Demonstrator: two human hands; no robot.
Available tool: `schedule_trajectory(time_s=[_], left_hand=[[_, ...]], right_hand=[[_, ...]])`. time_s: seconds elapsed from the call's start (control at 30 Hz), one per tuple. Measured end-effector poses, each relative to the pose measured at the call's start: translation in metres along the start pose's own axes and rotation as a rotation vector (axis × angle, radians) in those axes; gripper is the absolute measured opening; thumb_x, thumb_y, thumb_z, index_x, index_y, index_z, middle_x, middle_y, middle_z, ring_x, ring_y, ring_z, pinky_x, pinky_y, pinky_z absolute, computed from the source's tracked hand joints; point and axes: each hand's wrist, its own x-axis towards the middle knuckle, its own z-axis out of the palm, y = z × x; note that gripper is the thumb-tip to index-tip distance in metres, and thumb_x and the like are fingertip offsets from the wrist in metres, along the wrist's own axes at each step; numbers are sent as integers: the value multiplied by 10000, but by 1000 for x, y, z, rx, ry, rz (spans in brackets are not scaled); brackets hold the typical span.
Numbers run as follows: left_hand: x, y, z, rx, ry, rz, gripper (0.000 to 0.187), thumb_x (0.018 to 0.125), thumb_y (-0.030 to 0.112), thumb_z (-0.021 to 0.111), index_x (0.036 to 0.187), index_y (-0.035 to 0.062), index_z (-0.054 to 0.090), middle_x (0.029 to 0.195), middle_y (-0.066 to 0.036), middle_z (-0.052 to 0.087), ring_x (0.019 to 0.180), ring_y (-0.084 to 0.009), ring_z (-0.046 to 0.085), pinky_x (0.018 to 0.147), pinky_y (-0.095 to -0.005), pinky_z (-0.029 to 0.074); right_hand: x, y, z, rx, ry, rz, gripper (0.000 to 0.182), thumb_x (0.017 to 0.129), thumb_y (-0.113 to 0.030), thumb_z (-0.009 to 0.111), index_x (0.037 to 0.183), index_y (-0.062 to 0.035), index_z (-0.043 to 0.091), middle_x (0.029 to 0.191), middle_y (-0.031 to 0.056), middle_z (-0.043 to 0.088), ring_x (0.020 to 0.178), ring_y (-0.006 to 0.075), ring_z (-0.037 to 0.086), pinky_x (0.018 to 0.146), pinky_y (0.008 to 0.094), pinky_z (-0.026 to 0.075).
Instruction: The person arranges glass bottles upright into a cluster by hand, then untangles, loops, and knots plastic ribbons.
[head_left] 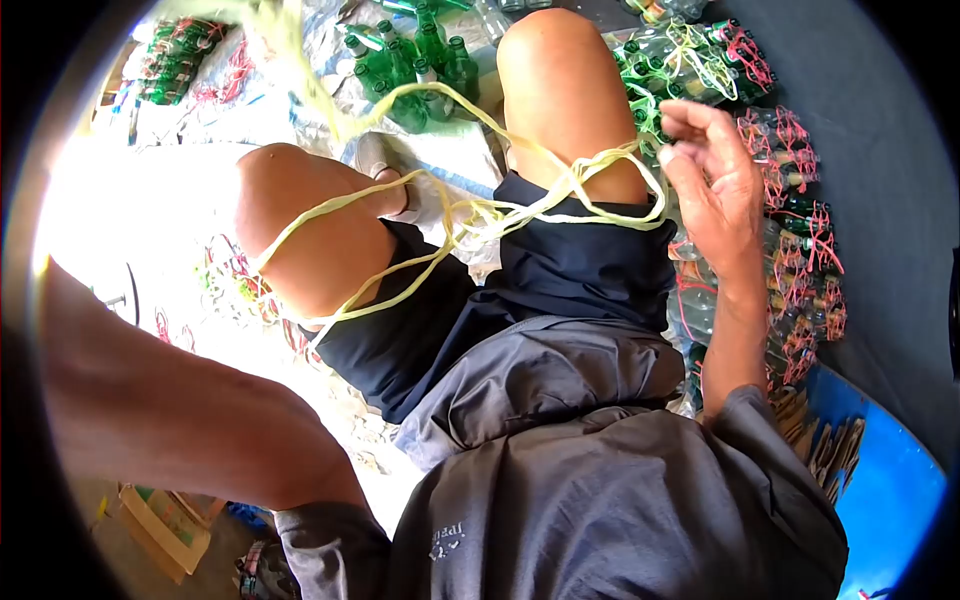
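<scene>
My right hand (715, 180) is raised beside my right knee, its thumb and forefinger apart and its fingers loosely curved. A loop of pale yellow plastic twine (560, 185) runs close to the thumb; I see nothing gripped in the hand. The twine lies in loose, tangled strands across both thighs. Another stretch rises, blurred, towards the top left. My left arm (190, 420) reaches out past the left edge, so my left hand is out of the picture.
Green glass bottles (425, 60) stand together beyond my knees. Bottle bundles tied with pink string (790, 160) line the right side, and another green bundle (180, 60) lies at top left. Flattened cardboard (830, 450) sits by a blue surface (890, 490) at lower right.
</scene>
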Motion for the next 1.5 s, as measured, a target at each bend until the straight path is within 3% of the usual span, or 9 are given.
schedule_trajectory(time_s=[0.33, 0.37, 0.43, 0.6, 0.77, 0.9, 1.13, 1.33, 1.5], left_hand=[[-8, -29, 34, 161, -43, -18, 199, 1036, 170, 547, 1087, -16, 595, 779, -6, 502, 626, -95, 366, 602, -280, 320], [-6, -28, 33, 162, -35, -23, 203, 1037, 174, 548, 1088, -16, 596, 777, -6, 504, 624, -94, 367, 599, -279, 319], [-4, -28, 34, 179, -29, -23, 210, 1038, 182, 551, 1089, -16, 599, 774, -4, 507, 620, -92, 367, 594, -276, 318], [5, -19, 25, 194, -2, -19, 229, 1041, 203, 557, 1092, -15, 606, 765, -1, 515, 611, -85, 369, 582, -270, 314], [-2, -37, 48, 304, -46, -31, 248, 1045, 223, 563, 1096, -14, 613, 757, 3, 523, 601, -79, 370, 570, -263, 311], [-9, -53, 67, 390, -104, -54, 263, 1047, 240, 568, 1098, -13, 619, 750, 6, 529, 593, -74, 371, 561, -258, 309], [-1, -40, 57, 393, -83, -88, 290, 1052, 268, 577, 1103, -12, 629, 738, 11, 540, 580, -66, 373, 544, -248, 304], [9, -24, 42, 344, -37, -86, 313, 1056, 293, 584, 1107, -11, 638, 728, 15, 549, 568, -58, 375, 529, -240, 300], [17, -21, 39, 335, -23, -86, 332, 1059, 313, 590, 1110, -10, 645, 720, 19, 557, 558, -52, 377, 517, -233, 297]], right_hand=[[37, -55, 58, 61, -128, -331, 598, 880, -228, 829, 1379, 4, 594, 1263, 145, 672, 1241, 223, 619, 1095, 373, 465], [47, -56, 71, 62, -22, -500, 488, 940, -246, 783, 1322, 16, 630, 1118, 99, 708, 983, 164, 682, 914, 298, 541], [65, -51, 72, 51, -260, -390, 753, 912, -388, 826, 1439, 6, 459, 1250, 195, 621, 1113, 309, 642, 937, 405, 543], [69, -51, 82, 574, -508, -148, 178, 1028, -100, 647, 1046, 71, 694, 819, 85, 673, 646, 116, 644, 616, 255, 537], [46, -62, 52, 806, -478, 225, 254, 1062, -187, 596, 1144, 37, 682, 695, -60, 527, 515, -9, 417, 468, 184, 376], [52, -80, 24, 971, -597, 265, 188, 1061, -118, 628, 1137, 49, 671, 841, 20, 653, 661, 57, 575, 567, 200, 477], [45, -41, 92, -20, -223, -455, 432, 940, -192, 776, 1272, 32, 615, 997, 68, 613, 852, 99, 605, 733, 264, 547], [46, -29, 131, 447, -486, -112, 454, 955, -184, 771, 1323, 17, 597, 1141, 89, 676, 1072, 144, 653, 918, 313, 533], [26, -60, 99, 925, -857, 182, 225, 1039, -167, 662, 1137, 30, 708, 859, 44, 713, 733, 94, 675, 690, 251, 564]])
